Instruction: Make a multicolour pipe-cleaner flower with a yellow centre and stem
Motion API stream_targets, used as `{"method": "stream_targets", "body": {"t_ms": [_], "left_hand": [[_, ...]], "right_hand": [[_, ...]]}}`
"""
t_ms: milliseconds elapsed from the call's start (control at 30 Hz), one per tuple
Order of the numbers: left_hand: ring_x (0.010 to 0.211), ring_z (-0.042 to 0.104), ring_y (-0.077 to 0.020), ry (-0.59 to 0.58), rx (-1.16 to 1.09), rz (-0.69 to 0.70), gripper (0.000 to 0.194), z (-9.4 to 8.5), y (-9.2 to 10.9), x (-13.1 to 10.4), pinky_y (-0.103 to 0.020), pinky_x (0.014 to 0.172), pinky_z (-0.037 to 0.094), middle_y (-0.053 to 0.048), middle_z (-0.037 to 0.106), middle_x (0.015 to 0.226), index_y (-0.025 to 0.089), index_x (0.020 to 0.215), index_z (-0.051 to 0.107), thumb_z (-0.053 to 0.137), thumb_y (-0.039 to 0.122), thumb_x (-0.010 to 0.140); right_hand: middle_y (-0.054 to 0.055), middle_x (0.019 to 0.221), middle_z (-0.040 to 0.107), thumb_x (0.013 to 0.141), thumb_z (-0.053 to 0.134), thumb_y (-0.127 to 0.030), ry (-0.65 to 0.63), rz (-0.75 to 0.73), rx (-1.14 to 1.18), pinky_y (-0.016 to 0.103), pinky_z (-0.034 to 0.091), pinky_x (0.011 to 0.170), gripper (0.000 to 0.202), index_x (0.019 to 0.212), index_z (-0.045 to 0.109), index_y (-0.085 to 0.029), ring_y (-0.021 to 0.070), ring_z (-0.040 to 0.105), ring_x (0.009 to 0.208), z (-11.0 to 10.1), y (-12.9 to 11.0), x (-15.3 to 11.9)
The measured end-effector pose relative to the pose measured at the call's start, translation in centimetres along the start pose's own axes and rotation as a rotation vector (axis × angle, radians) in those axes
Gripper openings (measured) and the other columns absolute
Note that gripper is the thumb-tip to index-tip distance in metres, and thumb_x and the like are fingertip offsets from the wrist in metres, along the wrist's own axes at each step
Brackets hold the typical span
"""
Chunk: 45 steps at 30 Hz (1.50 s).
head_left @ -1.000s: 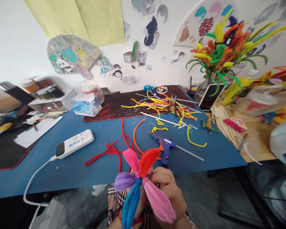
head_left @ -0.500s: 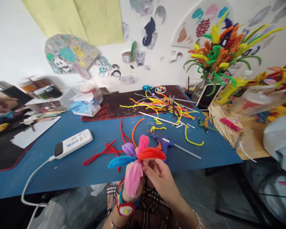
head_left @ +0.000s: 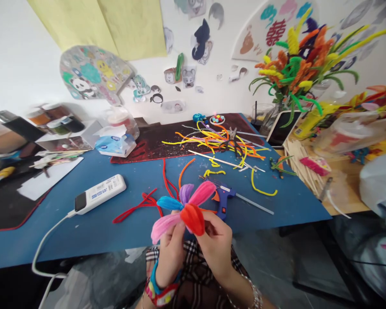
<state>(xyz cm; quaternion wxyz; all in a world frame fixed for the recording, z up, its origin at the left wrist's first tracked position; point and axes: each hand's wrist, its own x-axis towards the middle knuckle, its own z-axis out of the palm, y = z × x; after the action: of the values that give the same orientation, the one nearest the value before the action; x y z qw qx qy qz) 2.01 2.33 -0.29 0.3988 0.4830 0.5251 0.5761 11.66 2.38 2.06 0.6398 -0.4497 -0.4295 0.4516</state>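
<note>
A five-petal pipe-cleaner flower [head_left: 193, 218] in blue, purple, red and two pinks is held up over the table's front edge. My left hand [head_left: 171, 257] pinches it from below, behind the lower pink petal. On the other side, my right hand [head_left: 216, 246] has its fingers closed on the flower beside the red petal; its fingertips are partly hidden. Red pipe cleaners [head_left: 138, 207] and an orange one [head_left: 184, 171] lie behind the flower. Just beyond my right hand is a blue glue gun [head_left: 224, 201] with a clear stick in its back.
A white power bank [head_left: 100, 194] with a cable lies left. Yellow and orange pipe cleaners [head_left: 212, 140] with pliers [head_left: 232, 139] cover the dark mat. A tissue pack [head_left: 115, 143], a phone [head_left: 282, 128] and a pipe-cleaner bouquet [head_left: 296, 68] stand farther back.
The flower has turned in my hands: the red petal now points down toward me and the lower pink one points left. My left hand shows more; both hands have shifted slightly.
</note>
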Motion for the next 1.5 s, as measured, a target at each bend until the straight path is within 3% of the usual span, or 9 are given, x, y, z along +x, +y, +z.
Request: {"method": "stream_targets", "body": {"t_ms": [133,367,467,600,767,967,1167,1267,1500], "left_hand": [[0.075,0.068,-0.0185,0.066,0.25,0.237,0.016,-0.2,1.0,-0.6,-0.028,0.066,0.054,-0.002,0.072,0.084,0.02,0.093,0.068,0.067,0.03,0.08],[0.065,0.063,-0.0134,0.284,0.581,0.601,0.012,-0.7,0.6,-0.7,-0.024,0.061,0.048,0.002,0.069,0.073,0.021,0.085,0.067,0.065,0.011,0.08],[0.075,0.064,-0.0158,0.272,0.51,0.55,0.012,-0.4,1.3,-0.8,-0.027,0.068,0.05,-0.001,0.069,0.082,0.022,0.089,0.068,0.067,0.013,0.081],[0.061,0.058,-0.0123,0.177,0.394,0.464,0.008,0.1,2.0,-1.1,-0.025,0.058,0.048,0.002,0.066,0.072,0.022,0.083,0.069,0.068,0.014,0.081],[0.07,0.06,-0.0124,0.228,0.248,0.397,0.012,0.3,1.6,-1.0,-0.024,0.067,0.048,0.003,0.067,0.078,0.025,0.084,0.072,0.068,0.013,0.08],[0.077,0.058,-0.0124,0.157,-0.12,0.107,0.022,0.1,0.5,-0.8,-0.023,0.071,0.047,0.002,0.065,0.084,0.029,0.104,0.071,0.066,0.02,0.085],[0.08,0.06,-0.0104,0.038,-0.067,0.138,0.02,0.0,0.6,-0.7,-0.019,0.075,0.047,0.003,0.066,0.089,0.03,0.1,0.071,0.065,0.018,0.085],[0.086,0.061,-0.0116,0.002,-0.008,0.178,0.019,-0.1,1.2,-0.5,-0.02,0.077,0.047,0.002,0.066,0.095,0.028,0.1,0.071,0.063,0.019,0.087],[0.093,0.055,-0.0141,-0.032,0.134,0.37,0.013,0.4,2.2,-1.0,-0.025,0.083,0.044,-0.001,0.057,0.099,0.023,0.09,0.065,0.058,0.012,0.087]], "right_hand": [[-0.001,0.065,0.072,0.078,0.067,-0.016,0.048,-0.187,-0.119,0.017,0.053,0.053,0.005,0.075,0.071,-0.018,0.0107,0.064,0.054,0.0,0.3,0.0],[0.001,0.071,0.072,0.083,0.063,-0.011,0.033,-0.35,-0.243,0.017,0.052,0.058,0.011,0.083,0.072,-0.018,0.0101,0.065,0.06,-0.1,1.5,-0.2],[0.002,0.073,0.072,0.084,0.063,-0.012,0.014,-0.362,-0.262,0.02,0.052,0.06,0.012,0.088,0.072,-0.018,0.0109,0.064,0.062,-0.1,1.8,-0.2],[0.002,0.069,0.07,0.086,0.059,-0.012,-0.016,-0.457,-0.3,0.022,0.051,0.058,0.014,0.084,0.072,-0.018,0.0121,0.064,0.06,0.0,1.8,-0.2],[0.005,0.075,0.073,0.084,0.062,-0.009,0.006,-0.561,-0.333,0.024,0.053,0.059,0.013,0.088,0.07,-0.018,0.0149,0.067,0.063,-0.1,2.2,-0.1],[0.001,0.074,0.072,0.082,0.064,-0.007,0.093,-0.436,-0.286,0.021,0.052,0.061,0.015,0.086,0.07,-0.02,0.0114,0.065,0.063,-0.3,2.6,-0.2],[-0.002,0.07,0.066,0.084,0.063,-0.014,0.054,-0.234,-0.116,0.017,0.048,0.056,0.007,0.082,0.065,-0.021,0.0086,0.058,0.058,-0.3,1.9,0.0],[-0.002,0.07,0.061,0.087,0.059,-0.018,-0.049,-0.126,-0.016,0.018,0.048,0.058,0.004,0.088,0.062,-0.021,0.0093,0.055,0.06,-0.5,1.7,0.1],[-0.003,0.074,0.057,0.089,0.058,-0.026,-0.186,-0.005,0.228,0.018,0.047,0.058,0.012,0.101,0.057,-0.025,0.009,0.051,0.06,-1.0,0.7,-0.1]]}}
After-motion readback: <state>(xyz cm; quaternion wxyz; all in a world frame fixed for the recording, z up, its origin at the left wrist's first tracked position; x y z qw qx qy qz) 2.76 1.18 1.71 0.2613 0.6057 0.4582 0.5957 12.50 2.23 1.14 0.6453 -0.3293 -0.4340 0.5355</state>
